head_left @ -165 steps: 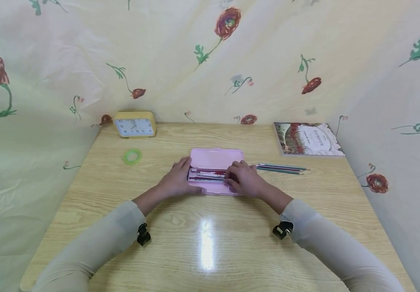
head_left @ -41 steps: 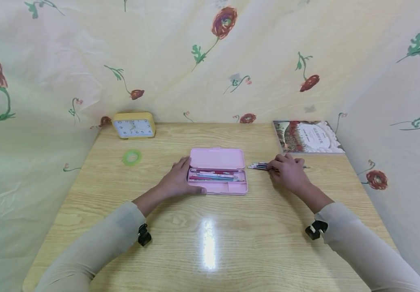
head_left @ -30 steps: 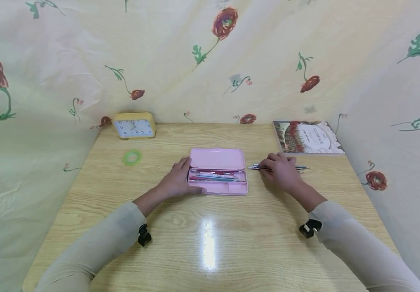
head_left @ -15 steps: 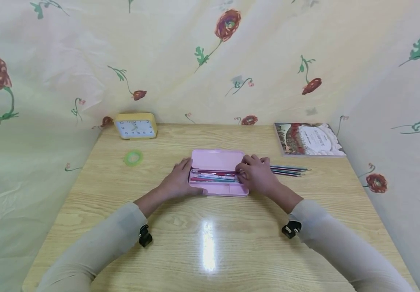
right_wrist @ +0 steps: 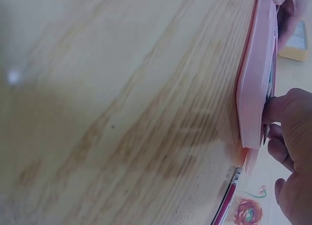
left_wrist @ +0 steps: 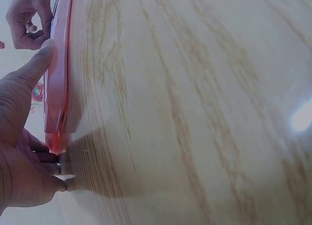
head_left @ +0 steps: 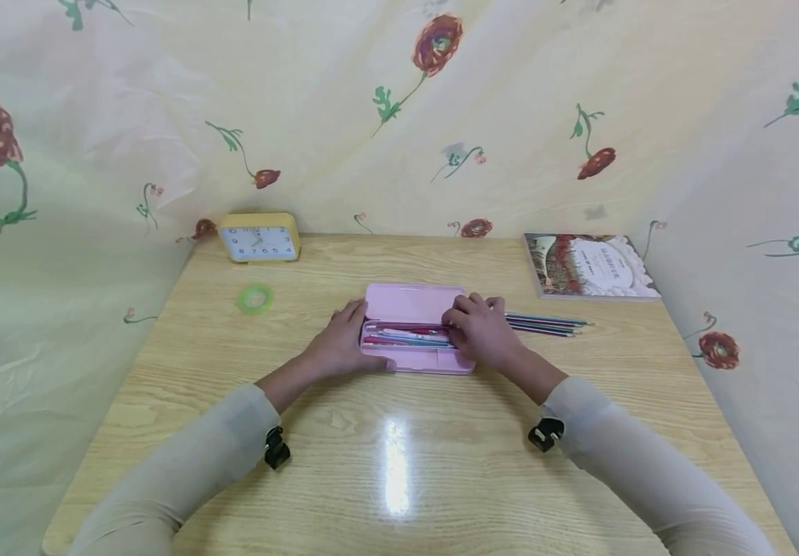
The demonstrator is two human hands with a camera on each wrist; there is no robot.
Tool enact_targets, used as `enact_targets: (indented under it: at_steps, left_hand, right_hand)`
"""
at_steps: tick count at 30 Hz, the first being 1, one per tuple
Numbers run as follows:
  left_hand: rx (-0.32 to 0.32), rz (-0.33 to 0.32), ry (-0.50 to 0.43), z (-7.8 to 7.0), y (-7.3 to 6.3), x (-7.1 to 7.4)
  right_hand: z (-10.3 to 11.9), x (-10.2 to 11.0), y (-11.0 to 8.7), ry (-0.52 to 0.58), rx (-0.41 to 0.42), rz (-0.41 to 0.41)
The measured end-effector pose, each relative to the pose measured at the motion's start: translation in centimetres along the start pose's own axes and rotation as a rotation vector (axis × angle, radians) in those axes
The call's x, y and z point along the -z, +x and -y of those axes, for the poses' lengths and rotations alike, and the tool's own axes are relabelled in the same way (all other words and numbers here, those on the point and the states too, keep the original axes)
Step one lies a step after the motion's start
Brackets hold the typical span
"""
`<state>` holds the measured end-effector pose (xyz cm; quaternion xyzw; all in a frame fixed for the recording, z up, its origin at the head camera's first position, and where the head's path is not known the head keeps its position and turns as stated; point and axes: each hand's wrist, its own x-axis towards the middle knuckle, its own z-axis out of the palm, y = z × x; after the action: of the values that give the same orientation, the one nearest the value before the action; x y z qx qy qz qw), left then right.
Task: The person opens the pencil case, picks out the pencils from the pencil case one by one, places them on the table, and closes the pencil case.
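An open pink pencil case (head_left: 414, 303) lies mid-table with its lid folded back. Several pens and pencils (head_left: 406, 337) fill its long compartment. My left hand (head_left: 339, 345) holds the case's left end; the left wrist view has the thumb on its front rim and the fingers at its end. Over the right end of the compartment, my right hand (head_left: 484, 332) pinches a pencil, whose point (right_wrist: 265, 133) shows under the thumb in the right wrist view. The rest of that pencil is mostly hidden. Several dark striped pencils (head_left: 543, 324) lie on the table just right of the case.
A yellow clock (head_left: 260, 238) stands at the back left, with a green tape roll (head_left: 255, 299) in front of it. A book (head_left: 592, 266) lies at the back right. Wood-grain table (head_left: 343, 463) stretches before the case, with patterned cloth behind.
My right hand was at the loose pencils, then moved left to the case with a pencil. In the last half second it shifted slightly left. My left hand stayed on the case.
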<state>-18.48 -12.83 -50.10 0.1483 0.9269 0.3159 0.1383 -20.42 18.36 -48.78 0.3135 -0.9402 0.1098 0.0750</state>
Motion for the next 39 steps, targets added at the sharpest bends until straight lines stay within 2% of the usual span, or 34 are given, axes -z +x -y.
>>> enact_targets:
  at_steps: [3,9,24,31,39]
  left_hand:
    - [-0.006,-0.007,0.011,0.1,0.0,0.1]
    - [-0.004,-0.008,-0.002,0.2,-0.1,0.1]
    - [-0.006,-0.009,-0.009,-0.1,0.0,0.1]
    - [-0.001,-0.004,0.011,0.0,0.3,0.1]
    - [0.015,0.004,-0.004,0.0,0.1,0.1]
  right_hand:
    - [0.2,0.1,0.2,-0.003,0.019,-0.016]
    - [0.8,0.1,1.2,-0.009,0.026,0.014]
    - [3.8,-1.0,4.2,-0.039,0.11,0.037]
    - [3.9,-0.8,4.3,-0.064,0.111,0.004]
    - [3.0,0.0,3.4,-0.034,0.066,-0.018]
